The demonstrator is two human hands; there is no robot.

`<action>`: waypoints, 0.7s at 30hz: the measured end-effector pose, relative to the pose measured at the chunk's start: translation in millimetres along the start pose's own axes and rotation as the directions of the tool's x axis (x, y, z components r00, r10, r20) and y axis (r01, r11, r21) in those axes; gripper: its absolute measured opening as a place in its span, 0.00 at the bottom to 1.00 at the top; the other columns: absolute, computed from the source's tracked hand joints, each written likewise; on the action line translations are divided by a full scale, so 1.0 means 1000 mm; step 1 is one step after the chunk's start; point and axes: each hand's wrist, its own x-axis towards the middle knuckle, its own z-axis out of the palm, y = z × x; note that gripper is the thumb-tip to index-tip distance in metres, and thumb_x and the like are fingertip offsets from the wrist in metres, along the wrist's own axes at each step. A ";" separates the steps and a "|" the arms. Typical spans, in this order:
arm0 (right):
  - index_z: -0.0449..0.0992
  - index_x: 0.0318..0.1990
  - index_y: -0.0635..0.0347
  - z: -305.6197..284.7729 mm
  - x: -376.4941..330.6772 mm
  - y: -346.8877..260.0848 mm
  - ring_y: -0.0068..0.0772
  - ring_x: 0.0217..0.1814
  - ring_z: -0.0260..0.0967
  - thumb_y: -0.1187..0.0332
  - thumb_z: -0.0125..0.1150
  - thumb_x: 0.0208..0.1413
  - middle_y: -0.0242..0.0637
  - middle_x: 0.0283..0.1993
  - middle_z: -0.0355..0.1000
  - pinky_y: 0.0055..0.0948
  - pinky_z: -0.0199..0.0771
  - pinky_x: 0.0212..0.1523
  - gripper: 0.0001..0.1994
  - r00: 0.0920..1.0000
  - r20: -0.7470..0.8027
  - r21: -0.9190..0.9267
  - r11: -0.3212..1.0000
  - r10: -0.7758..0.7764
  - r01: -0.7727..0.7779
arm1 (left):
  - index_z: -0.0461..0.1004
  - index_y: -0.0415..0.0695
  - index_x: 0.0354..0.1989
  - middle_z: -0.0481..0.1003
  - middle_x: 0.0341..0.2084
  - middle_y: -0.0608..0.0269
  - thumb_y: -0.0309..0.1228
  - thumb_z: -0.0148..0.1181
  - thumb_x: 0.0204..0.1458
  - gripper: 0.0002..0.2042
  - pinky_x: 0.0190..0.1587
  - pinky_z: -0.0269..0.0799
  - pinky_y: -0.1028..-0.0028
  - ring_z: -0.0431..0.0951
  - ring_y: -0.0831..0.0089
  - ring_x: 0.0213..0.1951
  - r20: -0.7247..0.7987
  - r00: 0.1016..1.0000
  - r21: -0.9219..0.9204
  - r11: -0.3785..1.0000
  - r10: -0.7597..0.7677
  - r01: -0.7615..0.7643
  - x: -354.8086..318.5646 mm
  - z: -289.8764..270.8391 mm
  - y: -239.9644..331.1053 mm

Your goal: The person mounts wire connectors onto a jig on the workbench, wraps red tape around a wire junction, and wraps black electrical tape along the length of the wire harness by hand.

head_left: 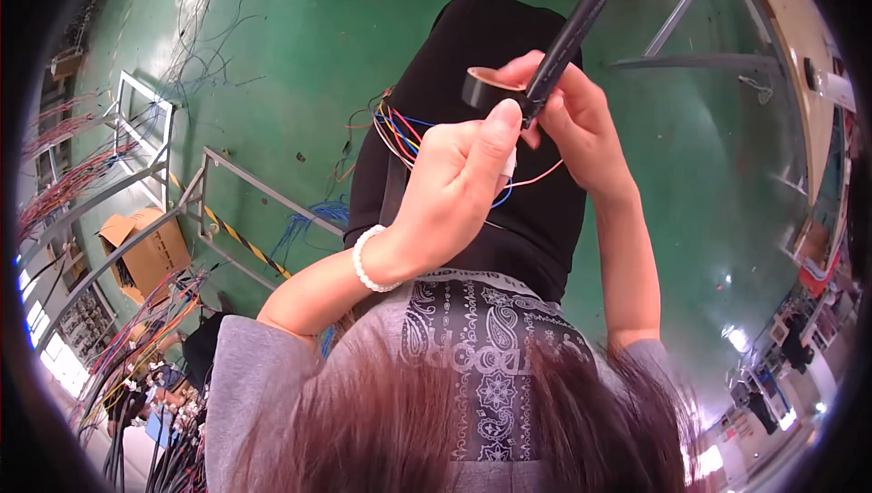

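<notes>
1. The left hand (454, 186) is clamped on the lower end of the tube (589, 21).
2. The right hand (586, 116), fingers passing behind the tube, grips the tape (484, 93).
3. The tape sits against the tube, above the lap (481, 34).
4. Wires (397, 136) stick out left.

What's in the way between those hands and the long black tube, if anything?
Nothing that I can see. The right hand has fingers behind the black tube near its lower end, and the left hand has its thumb close by that end. The black tape roll is beside it, not blocking them.
</notes>
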 end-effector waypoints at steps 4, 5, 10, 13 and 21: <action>0.77 0.36 0.69 -0.004 -0.032 -0.002 0.23 0.32 0.62 0.65 0.61 0.59 0.33 0.34 0.66 0.21 0.62 0.31 0.13 0.980 -0.068 -0.522 0.844 -0.186 0.124 | 0.69 0.39 0.21 0.59 0.12 0.77 0.38 0.45 0.66 0.21 0.20 0.51 0.80 0.56 0.87 0.17 0.017 1.000 0.029 1.000 -0.003 0.003 0.004 -0.010 -0.005; 0.77 0.33 0.69 0.001 -0.044 -0.018 0.23 0.30 0.61 0.64 0.67 0.53 0.31 0.30 0.63 0.22 0.60 0.28 0.13 0.976 -0.138 -0.580 0.813 -0.166 0.056 | 0.69 0.39 0.21 0.59 0.12 0.77 0.38 0.45 0.66 0.21 0.20 0.51 0.80 0.56 0.87 0.17 0.011 1.000 0.026 1.000 -0.001 0.001 0.005 -0.012 -0.008; 0.77 0.31 0.65 0.023 -0.027 -0.083 0.24 0.24 0.59 0.63 0.69 0.48 0.31 0.25 0.62 0.24 0.57 0.23 0.13 0.971 0.084 -0.718 0.663 -0.223 0.214 | 0.67 0.40 0.20 0.67 0.11 0.60 0.36 0.68 0.43 0.16 0.19 0.63 0.70 0.70 0.67 0.14 0.046 0.922 0.578 0.742 0.385 -0.339 0.004 -0.004 -0.029; 0.75 0.28 0.62 0.041 0.022 -0.071 0.34 0.24 0.63 0.70 0.70 0.42 0.35 0.26 0.65 0.29 0.63 0.25 0.09 0.936 0.291 -0.921 0.209 -0.196 0.330 | 0.65 0.41 0.14 0.65 0.09 0.60 0.38 0.65 0.48 0.19 0.18 0.62 0.69 0.69 0.65 0.13 -0.035 0.927 0.580 0.763 0.373 -0.285 0.006 -0.001 -0.045; 0.71 0.49 0.65 0.018 -0.017 -0.017 0.19 0.36 0.65 0.63 0.50 0.66 0.30 0.38 0.68 0.21 0.67 0.38 0.14 0.990 -0.091 -0.041 0.993 0.107 -0.111 | 0.61 0.44 0.13 0.57 0.10 0.77 0.45 0.42 0.67 0.28 0.18 0.49 0.78 0.54 0.87 0.16 -0.001 0.994 -0.014 0.994 -0.113 0.113 0.006 0.001 0.000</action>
